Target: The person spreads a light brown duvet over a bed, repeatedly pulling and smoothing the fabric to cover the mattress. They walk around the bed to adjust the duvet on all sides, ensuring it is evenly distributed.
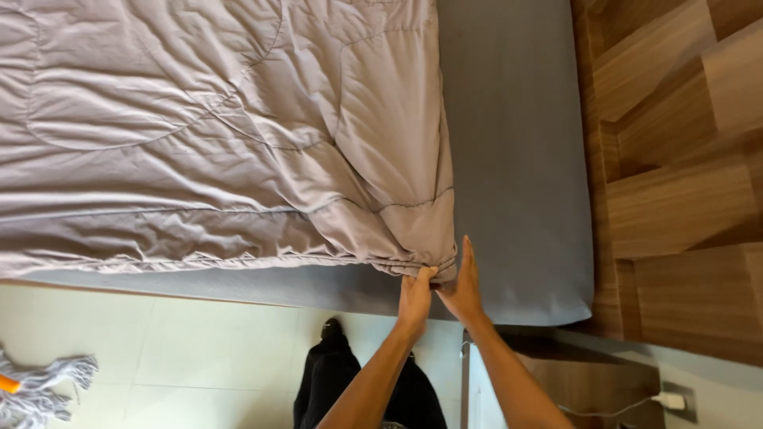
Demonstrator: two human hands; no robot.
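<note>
- Quilted comforter (pixel 199 135), pale mauve-grey, lies spread over most of the bed; its lower-right corner sits near the mattress edge closest to the person.
- L hand (pixel 416 298): fingers curled and pinched onto that corner's hem, gripping fabric.
- R hand (pixel 465 286): flat, fingers straight and together, pressed edge-on against the corner beside the L hand. Touching it, not closed round it as far as visible.
- Blue-grey fitted sheet (pixel 517 159) bare to the right of the comforter and in a strip along the near edge.
- Handling, est.: soft, puffy, floppy; bunches and creases at the corner where layers stack. Prob. light per area but bulky overall; fabric looks smooth, may slide on the sheet.
- Best hold, est.: stitched hem/corner, where seam gives a firm ridge; mid-panel grab would just gather filling.
- Around: pale tiled floor (pixel 199 349), mop head (pixel 48 381) at lower left, wood-panel wall (pixel 675 159) right, plug and cable (pixel 668 400) lower right.
</note>
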